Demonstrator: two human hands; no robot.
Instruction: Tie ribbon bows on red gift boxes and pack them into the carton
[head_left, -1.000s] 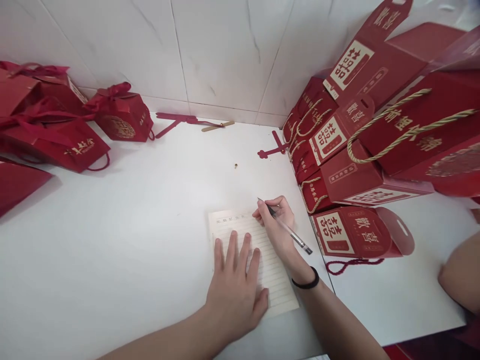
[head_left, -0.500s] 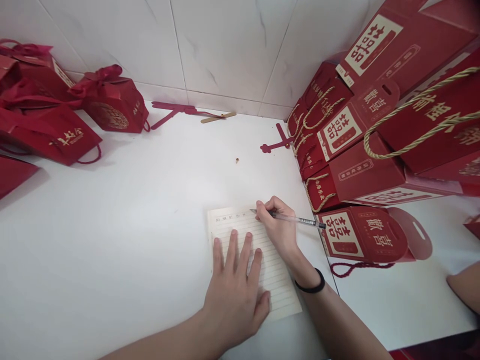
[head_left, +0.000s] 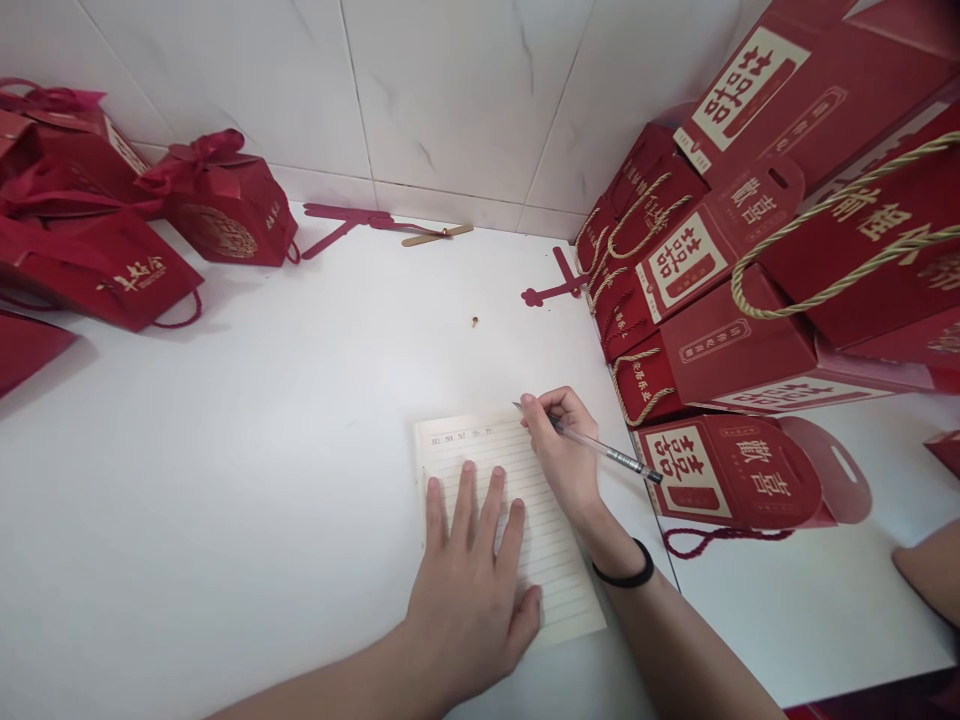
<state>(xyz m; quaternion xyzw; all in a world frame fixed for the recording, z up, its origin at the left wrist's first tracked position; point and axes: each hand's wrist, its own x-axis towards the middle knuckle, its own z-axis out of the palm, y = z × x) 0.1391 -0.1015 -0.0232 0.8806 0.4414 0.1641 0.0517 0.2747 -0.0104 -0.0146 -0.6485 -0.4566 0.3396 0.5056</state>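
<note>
A sheet of lined paper [head_left: 566, 600] lies on the white table, with a short row of small handwritten marks along its top line. My left hand [head_left: 469, 590] rests flat on the sheet, fingers spread. Between the thumb and fingers of my right hand [head_left: 566, 450] is a clear-barrelled pen [head_left: 611, 455], its tip pointing up and left near the upper right of the page. Whether the tip touches the paper I cannot tell. A black band circles my right wrist.
Red gift boxes [head_left: 225, 205] with ribbons stand at the left. Red bags and boxes [head_left: 712, 470] crowd the right side. Red strips [head_left: 345, 217], a gold stick [head_left: 439, 236] and a tiny gold piece [head_left: 475, 322] lie toward the tiled wall. Someone's arm [head_left: 926, 570] shows at the right edge.
My right hand has shifted slightly right and up with the pen, whose tip has left the end of the written row. My left hand stays in place.
</note>
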